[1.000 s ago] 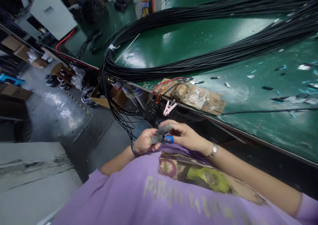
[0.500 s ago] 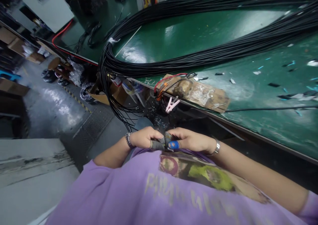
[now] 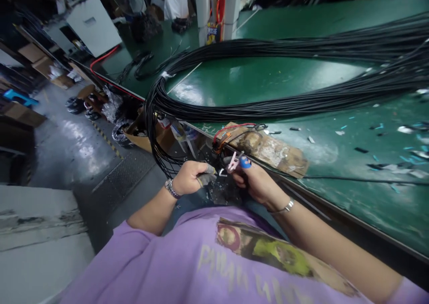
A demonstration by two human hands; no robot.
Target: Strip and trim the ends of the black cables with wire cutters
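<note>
My left hand (image 3: 194, 177) has its thumb and grey-covered fingertips pinched together. Close by those tips is a small white piece (image 3: 222, 173); what the pinch holds is too small to make out. My right hand (image 3: 256, 179), with blue tape round its thumb, is closed at a pink clip (image 3: 232, 162) by the table edge. The clip shows between thumb and fingers, partly covered by them. Just behind, red, black and orange wires (image 3: 223, 137) run over a worn wooden board (image 3: 281, 156) on the green table.
A thick bundle of black cables (image 3: 234, 111) loops across the green table (image 3: 335, 149), its ends drooping over the edge at left. Cable scraps (image 3: 362, 150) lie on the right. On the floor stands a cardboard box (image 3: 140, 136). A person in white (image 3: 176, 0) is at the back.
Both hands have parted from in front of my shirt and moved forward. The right has reached the pink clip; the left stays pinched. The view has tilted up slightly.
</note>
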